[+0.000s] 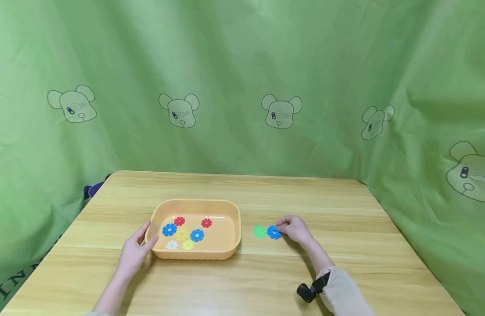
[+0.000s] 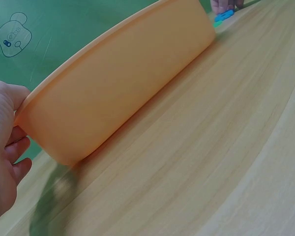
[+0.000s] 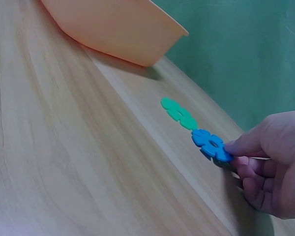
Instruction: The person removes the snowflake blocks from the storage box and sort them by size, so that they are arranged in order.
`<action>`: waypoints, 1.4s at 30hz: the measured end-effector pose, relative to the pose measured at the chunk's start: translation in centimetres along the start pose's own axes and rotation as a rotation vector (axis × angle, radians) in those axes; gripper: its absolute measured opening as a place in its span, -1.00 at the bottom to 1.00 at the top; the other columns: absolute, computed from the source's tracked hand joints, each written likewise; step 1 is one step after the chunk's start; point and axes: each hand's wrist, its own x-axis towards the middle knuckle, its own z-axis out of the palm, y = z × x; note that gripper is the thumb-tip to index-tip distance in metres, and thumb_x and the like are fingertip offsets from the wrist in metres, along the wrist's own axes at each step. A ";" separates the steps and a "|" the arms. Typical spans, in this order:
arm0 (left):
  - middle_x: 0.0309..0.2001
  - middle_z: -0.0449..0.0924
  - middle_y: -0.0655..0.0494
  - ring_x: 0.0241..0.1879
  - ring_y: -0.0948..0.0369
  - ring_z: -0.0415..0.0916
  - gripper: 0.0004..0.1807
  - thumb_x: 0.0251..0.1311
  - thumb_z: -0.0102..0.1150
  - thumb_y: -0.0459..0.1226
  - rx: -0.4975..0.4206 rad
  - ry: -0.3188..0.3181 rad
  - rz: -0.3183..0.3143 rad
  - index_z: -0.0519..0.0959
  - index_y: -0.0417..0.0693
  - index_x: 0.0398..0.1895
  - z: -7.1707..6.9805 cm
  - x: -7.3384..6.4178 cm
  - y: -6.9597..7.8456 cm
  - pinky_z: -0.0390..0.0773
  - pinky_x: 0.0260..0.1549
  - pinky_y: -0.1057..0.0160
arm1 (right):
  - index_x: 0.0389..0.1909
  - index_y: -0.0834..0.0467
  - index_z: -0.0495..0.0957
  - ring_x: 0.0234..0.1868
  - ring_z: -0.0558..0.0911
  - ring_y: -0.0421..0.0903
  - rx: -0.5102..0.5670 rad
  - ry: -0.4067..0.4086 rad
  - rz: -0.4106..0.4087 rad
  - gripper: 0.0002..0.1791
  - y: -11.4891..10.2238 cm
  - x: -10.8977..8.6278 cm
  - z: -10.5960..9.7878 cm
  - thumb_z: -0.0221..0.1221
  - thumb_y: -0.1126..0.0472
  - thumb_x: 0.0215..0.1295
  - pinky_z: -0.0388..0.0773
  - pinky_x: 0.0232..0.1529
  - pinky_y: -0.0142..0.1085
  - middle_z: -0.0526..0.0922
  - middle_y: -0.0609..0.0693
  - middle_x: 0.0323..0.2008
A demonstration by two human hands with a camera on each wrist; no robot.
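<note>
An orange plastic tray [image 1: 195, 254] sits on the table, and my left hand [image 1: 135, 252] grips its left end. In the left wrist view, the thumb lies at the rim and the other fingers are around the tray's outer side. To the right of the tray, my right hand [image 1: 294, 229] pinches a blue snowflake building disc [image 1: 274, 232] by its right edge, between thumb and fingers. The blue disc is tilted a little above the table in the right wrist view. A green snowflake disc [image 1: 260, 231] lies flat at its left, edge against edge in this view.
Inside the tray lie several more snowflake discs: red [image 1: 206, 223], blue [image 1: 197, 235], yellow [image 1: 182, 234] and white [image 1: 171, 245]. The wooden table [image 1: 266, 281] ends at a green curtain [image 1: 226, 145] printed with bear heads. A black wrist camera [image 1: 311, 289] is strapped over the right sleeve.
</note>
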 end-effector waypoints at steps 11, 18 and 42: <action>0.39 -0.02 -0.24 0.35 -0.17 -0.05 -0.31 0.26 0.09 -0.29 -0.005 0.000 -0.010 0.06 -0.31 0.38 0.0 0.0 0.0 0.11 0.27 0.05 | -0.31 0.30 0.58 -0.41 0.48 -0.10 0.044 0.007 0.021 -0.88 0.1 0.1 0.1 0.22 0.37 0.11 0.49 -0.45 -0.36 0.57 0.04 -0.41; 0.38 -0.01 -0.25 0.34 -0.17 -0.04 -0.31 0.26 0.09 -0.30 -0.007 0.003 -0.014 0.06 -0.32 0.38 -0.1 0.1 0.0 0.13 0.26 0.08 | -0.26 0.33 0.56 -0.45 0.47 -0.12 0.115 -0.036 0.020 -0.85 -0.1 -0.1 -0.1 0.20 0.37 0.13 0.50 -0.48 -0.35 0.56 0.04 -0.43; 0.38 0.00 -0.25 0.33 -0.18 -0.01 -0.31 0.25 0.09 -0.30 0.018 0.011 -0.011 0.07 -0.31 0.38 0.0 0.2 0.3 0.17 0.24 0.09 | -0.08 0.36 0.51 -0.27 0.55 -0.08 0.216 -0.181 -0.218 -0.69 -11.8 0.5 -0.1 0.20 0.29 0.19 0.61 -0.21 -0.17 0.59 0.09 -0.29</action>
